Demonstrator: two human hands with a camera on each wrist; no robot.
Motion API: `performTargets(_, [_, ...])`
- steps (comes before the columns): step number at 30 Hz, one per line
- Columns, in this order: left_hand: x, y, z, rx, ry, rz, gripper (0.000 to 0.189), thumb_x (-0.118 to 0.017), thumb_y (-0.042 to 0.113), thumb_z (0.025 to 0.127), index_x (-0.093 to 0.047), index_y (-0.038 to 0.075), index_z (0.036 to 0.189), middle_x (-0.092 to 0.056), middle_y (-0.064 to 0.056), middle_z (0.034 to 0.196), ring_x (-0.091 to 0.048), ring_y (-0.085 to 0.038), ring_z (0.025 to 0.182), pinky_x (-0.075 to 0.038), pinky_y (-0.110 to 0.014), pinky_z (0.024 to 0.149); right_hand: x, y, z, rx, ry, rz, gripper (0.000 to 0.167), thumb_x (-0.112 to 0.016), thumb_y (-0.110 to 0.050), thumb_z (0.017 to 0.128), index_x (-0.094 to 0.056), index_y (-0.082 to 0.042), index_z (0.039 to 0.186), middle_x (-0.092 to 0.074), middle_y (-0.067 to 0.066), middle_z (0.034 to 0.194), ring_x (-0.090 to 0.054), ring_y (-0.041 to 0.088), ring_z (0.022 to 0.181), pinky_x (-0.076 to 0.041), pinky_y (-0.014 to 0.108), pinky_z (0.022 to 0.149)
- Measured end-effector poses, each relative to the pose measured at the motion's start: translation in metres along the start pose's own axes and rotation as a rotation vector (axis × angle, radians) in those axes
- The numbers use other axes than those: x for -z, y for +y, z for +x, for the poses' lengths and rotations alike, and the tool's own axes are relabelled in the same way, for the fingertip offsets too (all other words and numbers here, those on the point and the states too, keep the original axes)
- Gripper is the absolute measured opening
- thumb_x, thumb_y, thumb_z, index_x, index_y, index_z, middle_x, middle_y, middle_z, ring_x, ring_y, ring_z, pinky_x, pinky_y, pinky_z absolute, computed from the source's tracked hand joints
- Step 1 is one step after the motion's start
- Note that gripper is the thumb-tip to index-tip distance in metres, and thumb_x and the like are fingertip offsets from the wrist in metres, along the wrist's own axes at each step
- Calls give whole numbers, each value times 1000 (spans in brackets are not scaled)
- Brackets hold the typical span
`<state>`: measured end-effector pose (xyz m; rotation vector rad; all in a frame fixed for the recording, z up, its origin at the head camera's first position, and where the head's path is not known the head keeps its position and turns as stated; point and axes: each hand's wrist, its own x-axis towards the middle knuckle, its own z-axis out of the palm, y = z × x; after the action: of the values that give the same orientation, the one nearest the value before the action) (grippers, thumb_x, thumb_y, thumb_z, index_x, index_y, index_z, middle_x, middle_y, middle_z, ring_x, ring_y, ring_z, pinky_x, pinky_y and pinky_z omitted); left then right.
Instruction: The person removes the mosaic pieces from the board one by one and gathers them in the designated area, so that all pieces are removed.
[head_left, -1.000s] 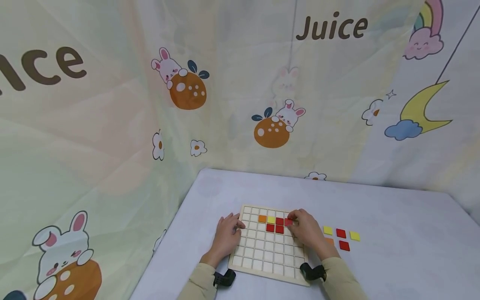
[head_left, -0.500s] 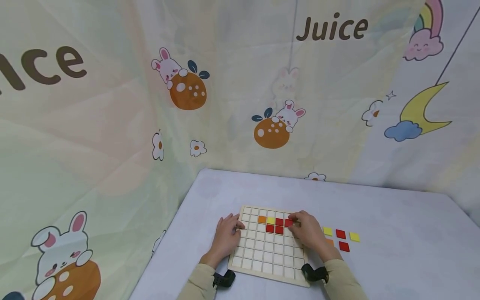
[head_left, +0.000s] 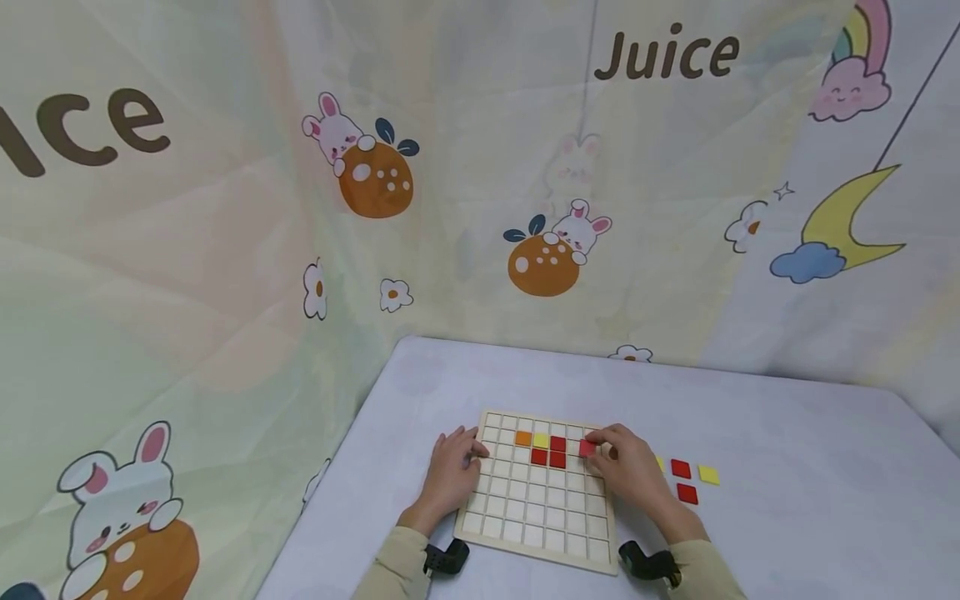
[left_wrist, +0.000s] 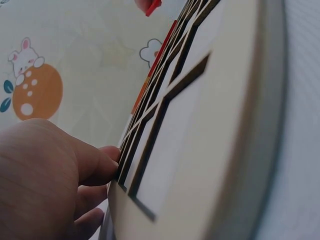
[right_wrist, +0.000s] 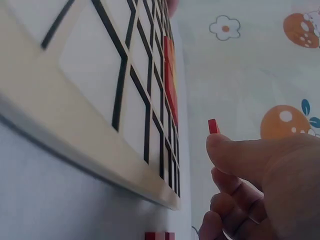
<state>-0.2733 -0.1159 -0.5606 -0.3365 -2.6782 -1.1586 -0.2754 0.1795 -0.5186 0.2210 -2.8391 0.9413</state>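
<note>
A light wooden grid board (head_left: 536, 560) with white square cells lies on the table. In its upper rows sit an orange tile (head_left: 522, 438), a yellow tile (head_left: 541, 440) and several red tiles (head_left: 557, 459). My left hand (head_left: 452, 468) holds the board's left edge; in the left wrist view its thumb lies against the rim, other fingers beside it. Between right thumb and fingertip, my right hand (head_left: 630, 468) pinches a red tile (head_left: 587, 448). The right wrist view shows this tile (right_wrist: 213, 126) raised above the board, apart from it.
Right of the board lie loose tiles on the white table (head_left: 810, 483): red ones (head_left: 681, 469) and yellow ones (head_left: 708, 474), partly hidden by my right hand. A printed cloth (head_left: 465, 250) hangs behind and at the left.
My right hand has lifted the red tile from its cell near the board's right side and shifted slightly right with it. A white cell shows there now. The left hand stays put.
</note>
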Motion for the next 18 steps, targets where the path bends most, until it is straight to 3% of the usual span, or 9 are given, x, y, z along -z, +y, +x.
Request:
performTargets(7, [2, 0, 0, 0, -1, 2, 19, -57, 4, 90, -66, 21, 92, -54, -12, 140, -38, -36, 139, -13, -58, 117, 16, 1, -10, 4, 16, -2, 33, -76, -11, 84, -69, -11, 117, -61, 6, 110, -50, 18, 80, -45, 22, 56])
performTargets(12, [3, 0, 0, 2, 1, 4, 19, -58, 4, 90, -67, 20, 93, -54, -12, 140, -38, -36, 139, -13, -59, 117, 26, 4, -15, -21, 15, 13, 37, -75, -10, 84, -67, -8, 120, -62, 8, 115, -53, 18, 83, -50, 19, 58])
performTargets(18, [2, 1, 0, 7, -5, -6, 18, -58, 4, 90, -66, 20, 93, -54, -13, 140, -37, -36, 139, -12, -58, 118, 38, 16, -22, -24, 44, -18, 34, -75, -9, 84, -68, -7, 117, -63, 8, 112, -51, 19, 80, -47, 21, 56])
